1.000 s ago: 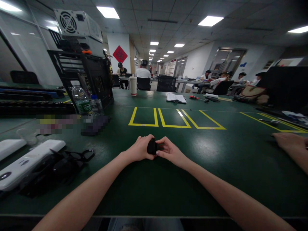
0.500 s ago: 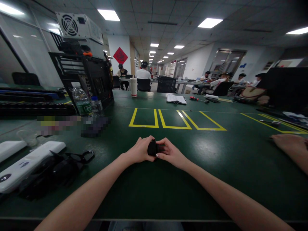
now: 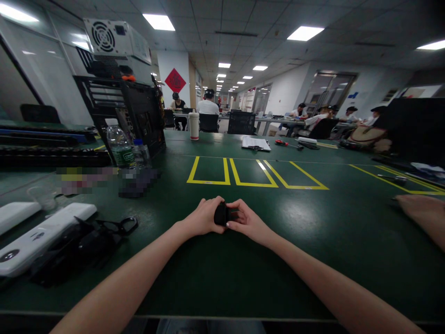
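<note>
My left hand (image 3: pixel 204 216) is closed around a small black object (image 3: pixel 220 215), its fingers over the top and the thumb below. The object is dark and blocky with a rounded side; its exact kind I cannot make out. From the other side, my right hand (image 3: pixel 247 221) has its fingers curled, with fingertips and thumb at the object's right edge. Both hands are close together, low over the green table (image 3: pixel 215 273), in front of the yellow tape outlines (image 3: pixel 208 182).
At left lie a white device (image 3: pixel 45 239) and black straps with a buckle (image 3: pixel 100 236). Behind them stand bottles (image 3: pixel 120 144) and a computer case (image 3: pixel 137 113). Ahead are a cup (image 3: pixel 193 125), a clipboard (image 3: pixel 256 143) and a red screwdriver (image 3: pixel 281 142). Another person's hand (image 3: pixel 422 213) rests at right.
My hands keep nearly the same hold on the black object. The view shifts slightly. The other person's hand at right moves a little.
</note>
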`<action>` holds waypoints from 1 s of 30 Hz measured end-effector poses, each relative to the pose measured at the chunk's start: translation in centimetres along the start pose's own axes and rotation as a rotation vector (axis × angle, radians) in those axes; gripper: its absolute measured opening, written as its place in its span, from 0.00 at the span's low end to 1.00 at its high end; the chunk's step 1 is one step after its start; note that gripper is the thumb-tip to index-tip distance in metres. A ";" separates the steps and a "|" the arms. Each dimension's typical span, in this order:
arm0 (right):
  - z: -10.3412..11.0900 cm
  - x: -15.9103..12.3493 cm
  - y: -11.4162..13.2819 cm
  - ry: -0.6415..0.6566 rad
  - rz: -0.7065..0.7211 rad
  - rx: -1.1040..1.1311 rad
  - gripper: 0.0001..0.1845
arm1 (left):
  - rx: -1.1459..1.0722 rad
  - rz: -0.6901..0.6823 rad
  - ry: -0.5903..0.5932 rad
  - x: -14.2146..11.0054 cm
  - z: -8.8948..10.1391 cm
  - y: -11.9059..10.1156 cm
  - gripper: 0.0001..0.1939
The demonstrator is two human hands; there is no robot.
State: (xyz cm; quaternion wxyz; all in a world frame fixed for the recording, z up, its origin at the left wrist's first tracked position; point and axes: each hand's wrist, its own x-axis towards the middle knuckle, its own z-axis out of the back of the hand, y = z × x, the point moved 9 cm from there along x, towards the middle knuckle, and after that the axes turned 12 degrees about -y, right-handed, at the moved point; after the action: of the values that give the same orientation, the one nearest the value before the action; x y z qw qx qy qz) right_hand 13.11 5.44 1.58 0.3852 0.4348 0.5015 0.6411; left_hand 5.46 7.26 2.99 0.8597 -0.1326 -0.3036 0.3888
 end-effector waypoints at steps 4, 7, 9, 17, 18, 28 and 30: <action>0.1 0.1 0.1 -0.026 0.007 -0.009 0.14 | -0.005 -0.014 -0.008 0.0 0.1 -0.2 0.25; 0.2 0.2 -0.1 -0.036 -0.027 -0.023 0.16 | -0.017 -0.012 -0.009 0.0 0.2 -0.3 0.25; 0.1 0.2 -0.2 -0.017 -0.036 -0.012 0.18 | -0.016 -0.006 -0.008 -0.1 0.3 -0.3 0.25; 0.1 0.0 -0.1 -0.015 -0.017 -0.005 0.16 | 0.009 -0.009 -0.004 0.0 0.1 -0.1 0.26; 0.1 0.0 0.0 -0.020 -0.012 -0.002 0.15 | 0.010 -0.010 -0.006 0.0 0.1 -0.2 0.26; 0.2 0.2 -0.5 -0.011 -0.022 -0.005 0.20 | 0.003 -0.027 -0.014 0.0 0.0 -0.1 0.27; 0.2 0.1 -0.5 -0.008 -0.016 -0.004 0.21 | 0.019 -0.024 -0.020 0.1 0.0 0.0 0.28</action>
State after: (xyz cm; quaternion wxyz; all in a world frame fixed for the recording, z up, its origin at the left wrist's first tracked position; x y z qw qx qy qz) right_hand 13.30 5.70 1.12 0.3933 0.4324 0.5022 0.6373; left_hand 5.49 7.34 2.96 0.8625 -0.1169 -0.3099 0.3825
